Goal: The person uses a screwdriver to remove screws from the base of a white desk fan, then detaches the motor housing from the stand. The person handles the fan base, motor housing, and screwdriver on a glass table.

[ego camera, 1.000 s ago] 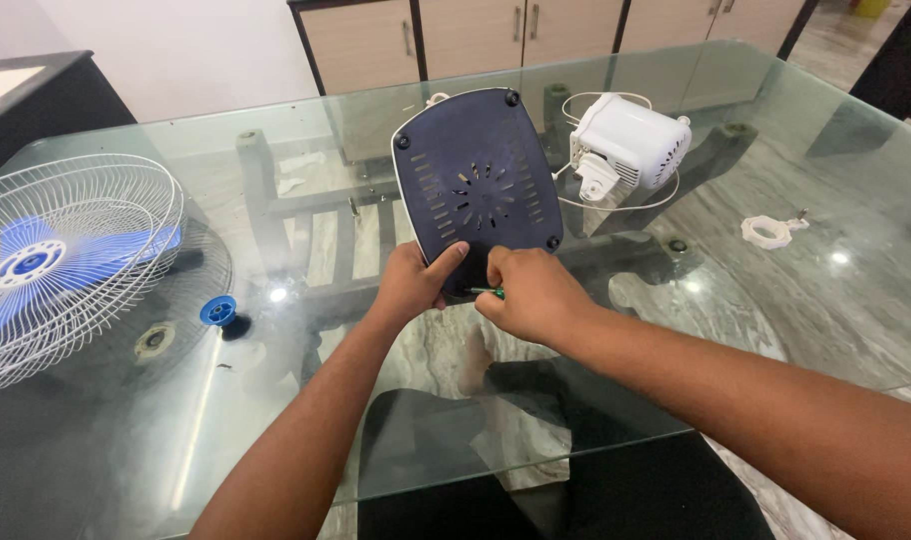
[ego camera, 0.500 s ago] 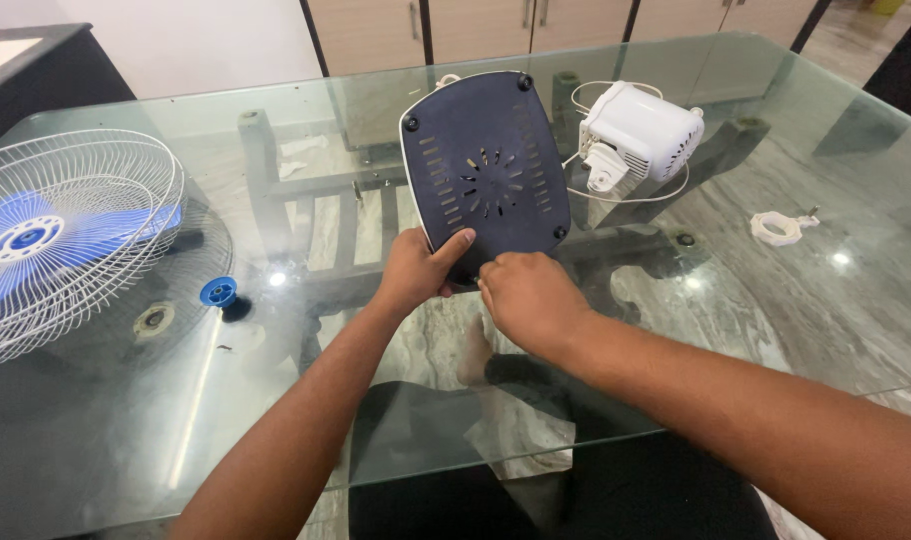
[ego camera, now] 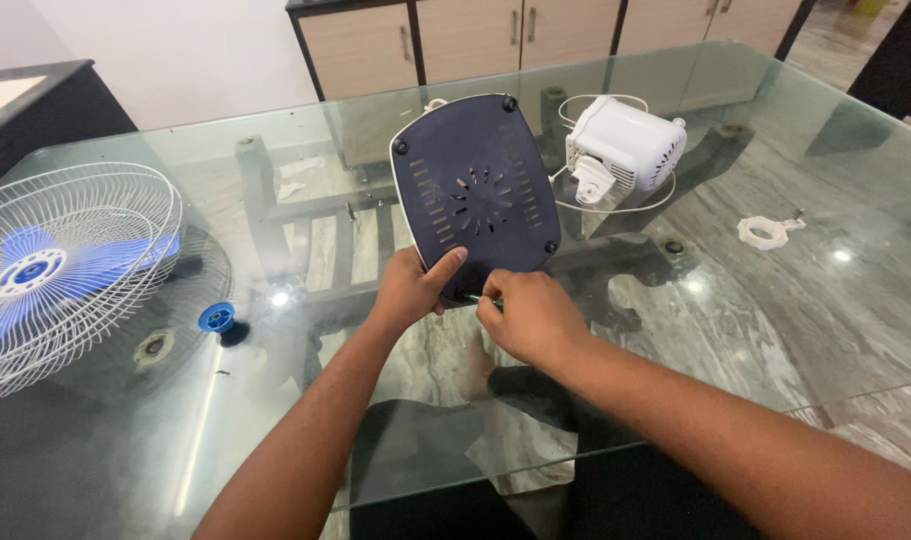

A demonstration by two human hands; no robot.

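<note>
Mostly, my own hands hide the near edge of the base (ego camera: 476, 190), which lies underside up on the glass table (ego camera: 776, 330). My left hand (ego camera: 411, 290) grips that edge, thumb on the dark plate. My right hand (ego camera: 526, 315) is clenched around a green tool (ego camera: 488, 298); only its tip shows, so its kind is hard to tell. I count three black feet on the base corners; the fourth corner is covered. Left, one wire guard (ego camera: 71, 260) encloses blue blades, cut off by the frame. One blue cap (ego camera: 217, 317), one white motor (ego camera: 621, 145), one white ring (ego camera: 766, 232).
</note>
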